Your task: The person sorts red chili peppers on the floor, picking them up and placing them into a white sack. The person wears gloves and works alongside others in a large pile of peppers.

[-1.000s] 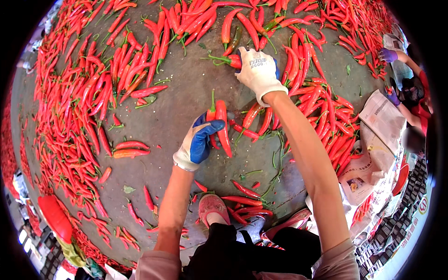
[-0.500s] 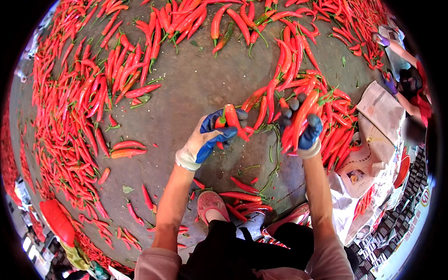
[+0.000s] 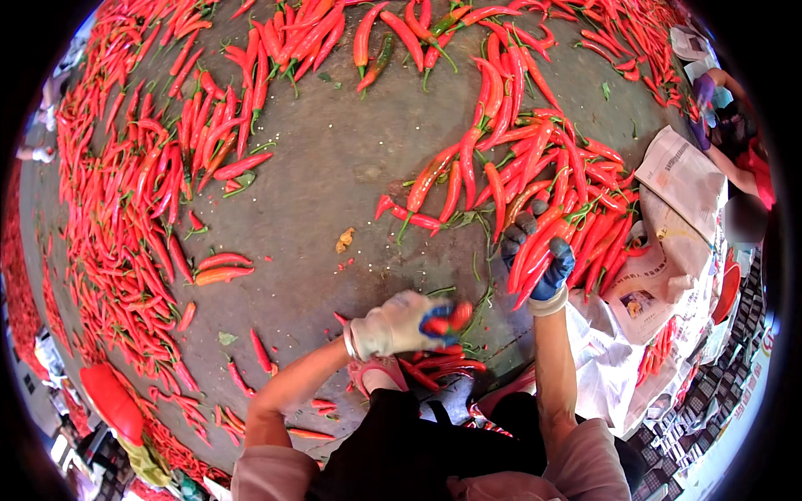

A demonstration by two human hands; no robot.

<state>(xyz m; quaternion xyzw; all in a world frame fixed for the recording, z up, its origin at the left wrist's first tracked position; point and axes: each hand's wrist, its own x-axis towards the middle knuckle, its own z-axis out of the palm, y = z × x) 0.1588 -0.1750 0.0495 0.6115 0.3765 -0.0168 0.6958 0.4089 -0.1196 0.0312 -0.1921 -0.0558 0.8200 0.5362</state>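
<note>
Both my hands wear pale gloves with blue coated fingers. My left hand point(image 3: 391, 324), a little smeared by motion, is closed around red chili peppers point(image 3: 459, 316) above my feet. Just below it, several red chilies point(image 3: 451, 366) lie on the floor by my shoe. My right hand point(image 3: 551, 275) grips a bunch of long red chilies point(image 3: 533, 250), tips toward me and green stems away. The bunch is at the near edge of a larger heap of chilies point(image 3: 576, 167). The palm of the left glove is mostly hidden.
Newspaper sheets point(image 3: 681, 179) and white sacking point(image 3: 589, 355) lie right of my right arm. A broad spread of chilies point(image 3: 125, 225) covers the left floor. A gloved person point(image 3: 742, 171) works at the far right. A red object point(image 3: 113, 403) lies lower left.
My left hand has swung down toward my feet with its chilies, away from the right hand, uncovering an orange-brown scrap on the floor. My right hand keeps its bunch, nearly in place.
</note>
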